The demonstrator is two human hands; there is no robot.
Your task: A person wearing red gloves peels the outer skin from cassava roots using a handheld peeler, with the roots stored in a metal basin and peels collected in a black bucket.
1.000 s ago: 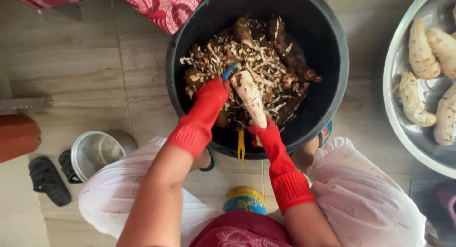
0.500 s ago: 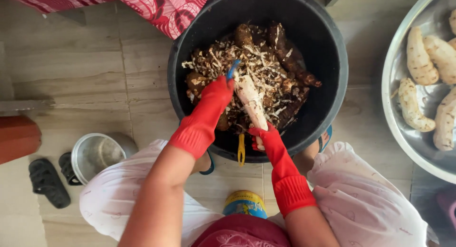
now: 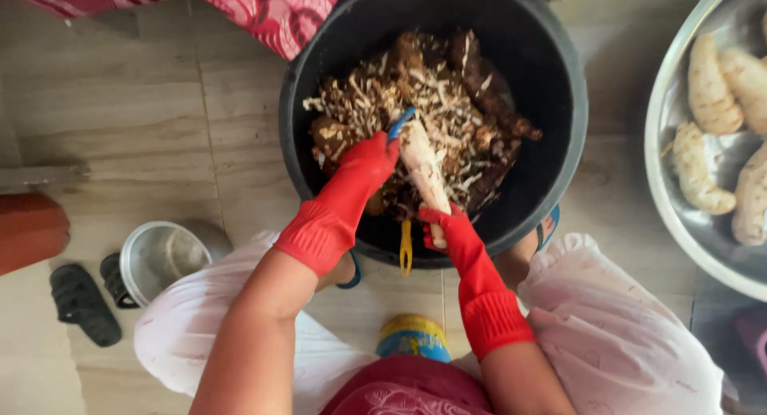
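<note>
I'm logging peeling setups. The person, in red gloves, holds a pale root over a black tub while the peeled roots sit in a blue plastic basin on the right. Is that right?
Not quite: the head view shows the peeled roots in a shiny metal basin, not blue plastic. The rest holds: red-gloved left hand and right hand hold a pale root over the black tub.

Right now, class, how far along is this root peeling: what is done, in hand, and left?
Done: peeled pale roots lie in the metal basin. In hand: the right hand holds a half-peeled root; the left hand works a blue peeler. Left: brown unpeeled roots remain among peelings in the black tub.
</note>
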